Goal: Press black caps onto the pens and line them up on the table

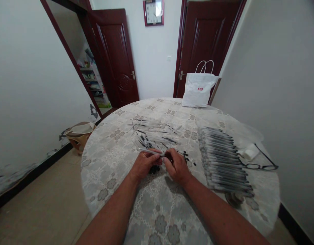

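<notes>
A slim pale pen (146,150) lies slanted across the fingers of my left hand (144,164), which is closed around it. At its right end my right hand (176,166) is closed, thumb and fingertips pinching there; that tip is hidden. Just beyond my hands spread loose, thin pen parts, a nearer pile (157,139) with dark tips and a farther pile (149,125) of pale sticks. Small black pieces (186,157) are scattered beside my right hand, and more black pieces (154,169) lie below my left fingers.
To the right, many pens (220,160) lie side by side in a long row. Beyond them are eyeglasses (254,166), a small white box (250,152) and clear plastic (245,133). A white paper bag (197,90) stands at the round table's (103,177) far edge.
</notes>
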Motion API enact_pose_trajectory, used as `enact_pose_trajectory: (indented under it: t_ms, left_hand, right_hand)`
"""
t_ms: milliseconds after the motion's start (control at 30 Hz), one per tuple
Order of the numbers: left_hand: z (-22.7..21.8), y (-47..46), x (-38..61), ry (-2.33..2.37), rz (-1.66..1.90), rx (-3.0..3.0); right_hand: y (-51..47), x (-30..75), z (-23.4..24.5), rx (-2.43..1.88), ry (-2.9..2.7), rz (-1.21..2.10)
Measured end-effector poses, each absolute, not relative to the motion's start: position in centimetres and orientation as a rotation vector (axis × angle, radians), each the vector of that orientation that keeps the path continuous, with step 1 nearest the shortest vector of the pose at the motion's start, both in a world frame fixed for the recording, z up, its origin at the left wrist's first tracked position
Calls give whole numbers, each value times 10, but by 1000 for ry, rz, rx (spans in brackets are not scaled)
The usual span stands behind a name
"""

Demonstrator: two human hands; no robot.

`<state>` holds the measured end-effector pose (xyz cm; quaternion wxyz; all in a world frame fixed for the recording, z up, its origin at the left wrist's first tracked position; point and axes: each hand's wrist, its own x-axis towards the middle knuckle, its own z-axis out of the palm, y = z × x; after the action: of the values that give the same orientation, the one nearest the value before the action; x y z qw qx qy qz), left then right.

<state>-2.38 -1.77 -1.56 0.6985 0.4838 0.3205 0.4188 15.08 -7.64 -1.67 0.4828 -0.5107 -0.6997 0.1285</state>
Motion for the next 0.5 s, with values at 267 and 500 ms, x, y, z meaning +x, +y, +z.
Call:
enact_pose_trajectory:
  t_ms: [267,500]
  left_hand:
    - [-14,-18,-25,711,931,1062]
    - [-14,-18,-25,730,938,1065]
  right_hand:
    - [-72,147,-20,-1285,-1761,304]
    - [-74,148,-19,-1248,-1703,322]
